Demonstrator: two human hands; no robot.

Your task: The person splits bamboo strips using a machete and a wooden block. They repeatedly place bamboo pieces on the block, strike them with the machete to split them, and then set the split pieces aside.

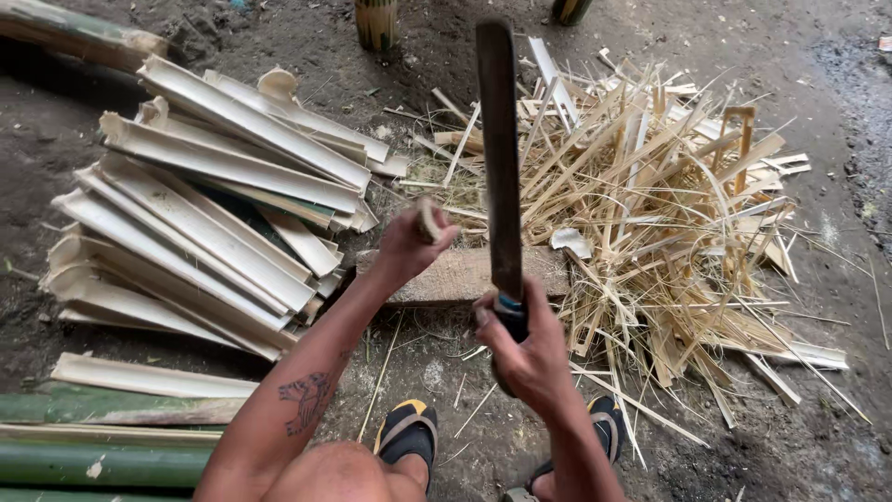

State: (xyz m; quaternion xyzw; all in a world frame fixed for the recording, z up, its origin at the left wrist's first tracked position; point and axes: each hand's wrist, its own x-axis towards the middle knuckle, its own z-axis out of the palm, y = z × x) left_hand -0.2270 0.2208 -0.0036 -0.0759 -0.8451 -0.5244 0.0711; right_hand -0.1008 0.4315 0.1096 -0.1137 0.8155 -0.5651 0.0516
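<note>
My right hand (525, 349) grips the handle of a long dark machete (500, 158), its blade raised upright in front of me. My left hand (409, 244) is closed on a short pale piece of bamboo (429, 221), held just above a flat wooden block (460, 274) lying on the ground. The blade stands a little to the right of that piece. My feet in black and yellow sandals (407, 429) rest on the dirt below the block.
A stack of split bamboo slats (204, 214) lies to the left. A heap of thin bamboo strips and shavings (660, 204) spreads to the right. Green bamboo poles (84, 446) lie at the lower left; two cut stumps (376, 23) stand at the top.
</note>
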